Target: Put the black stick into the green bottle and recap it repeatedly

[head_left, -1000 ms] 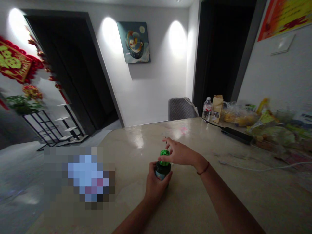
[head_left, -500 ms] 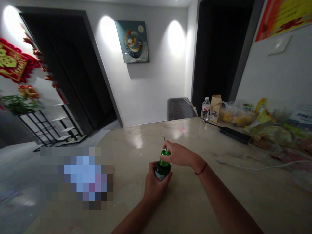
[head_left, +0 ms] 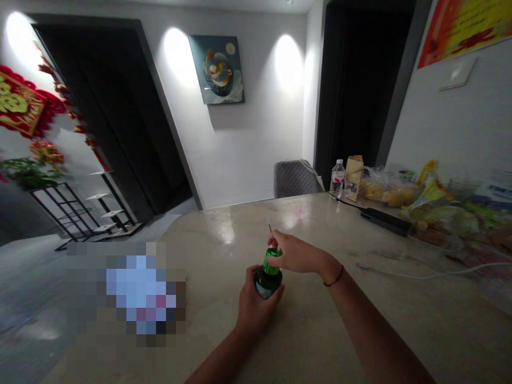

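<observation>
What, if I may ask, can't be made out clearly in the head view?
All in the head view:
Bottle, lower part: hidden by the left hand.
Label: partly covered by that hand, print too small to read.
Thin dark stick, lower end: hidden around the right hand.
Pixelated patch: contents blurred out.
Red and yellow poster: cut off by the picture's edges.

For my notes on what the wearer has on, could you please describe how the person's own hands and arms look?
The left hand and right hand are ungloved. A thin, dark reddish band circles the right wrist; none shows on the left. No sleeve is visible on the left forearm or right forearm.
</observation>
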`<state>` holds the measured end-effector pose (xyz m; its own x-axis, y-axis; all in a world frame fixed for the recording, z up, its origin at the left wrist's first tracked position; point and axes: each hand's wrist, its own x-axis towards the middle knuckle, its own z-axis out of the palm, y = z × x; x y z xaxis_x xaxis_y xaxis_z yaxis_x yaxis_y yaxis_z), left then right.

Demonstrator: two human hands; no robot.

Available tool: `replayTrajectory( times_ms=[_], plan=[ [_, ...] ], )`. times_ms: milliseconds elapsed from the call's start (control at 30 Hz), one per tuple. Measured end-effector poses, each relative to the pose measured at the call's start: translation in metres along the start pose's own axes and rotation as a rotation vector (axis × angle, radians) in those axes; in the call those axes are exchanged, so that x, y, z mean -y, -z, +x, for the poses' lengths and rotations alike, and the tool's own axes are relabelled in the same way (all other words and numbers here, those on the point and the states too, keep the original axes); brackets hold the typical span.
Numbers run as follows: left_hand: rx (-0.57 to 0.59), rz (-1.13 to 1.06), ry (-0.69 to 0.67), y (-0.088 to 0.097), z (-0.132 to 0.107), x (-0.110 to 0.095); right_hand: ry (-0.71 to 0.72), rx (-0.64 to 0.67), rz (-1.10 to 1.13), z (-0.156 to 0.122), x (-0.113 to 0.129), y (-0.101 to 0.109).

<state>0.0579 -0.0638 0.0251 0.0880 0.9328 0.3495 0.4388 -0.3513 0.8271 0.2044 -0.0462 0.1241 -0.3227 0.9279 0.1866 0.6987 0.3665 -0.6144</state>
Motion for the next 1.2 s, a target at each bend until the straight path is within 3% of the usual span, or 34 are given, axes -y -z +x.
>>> replayTrajectory(
  times_ms=[133, 267, 367, 500, 567, 700, 900, 1200],
  plan=[
    [-0.006, -0.005, 0.024, 0.000, 0.001, -0.001, 0.023, -0.030, 0.048, -0.002, 0.000, 0.005],
    [-0.026, -0.009, 0.032, 0.001, 0.002, -0.002, 0.010, -0.195, 0.142, 0.004, -0.015, 0.008],
    [-0.027, -0.010, 0.039, 0.001, 0.002, -0.003, -0.056, -0.312, 0.193, 0.013, -0.044, 0.007],
    [-0.020, -0.018, 0.051, 0.001, 0.002, -0.003, -0.120, -0.276, 0.218, 0.019, -0.097, 0.005],
    [-0.015, -0.024, 0.063, 0.001, 0.002, -0.004, -0.228, -0.290, 0.186, 0.016, -0.122, 0.004],
    [-0.011, -0.029, 0.071, 0.002, 0.002, -0.004, -0.365, -0.217, 0.275, 0.011, -0.152, -0.009],
    [-0.003, -0.028, 0.078, 0.001, 0.002, -0.003, -0.482, -0.308, 0.433, 0.017, -0.159, -0.038],
    [-0.013, -0.001, 0.067, 0.000, 0.002, -0.001, -0.387, -0.336, 0.309, 0.021, -0.162, -0.047]
  ],
)
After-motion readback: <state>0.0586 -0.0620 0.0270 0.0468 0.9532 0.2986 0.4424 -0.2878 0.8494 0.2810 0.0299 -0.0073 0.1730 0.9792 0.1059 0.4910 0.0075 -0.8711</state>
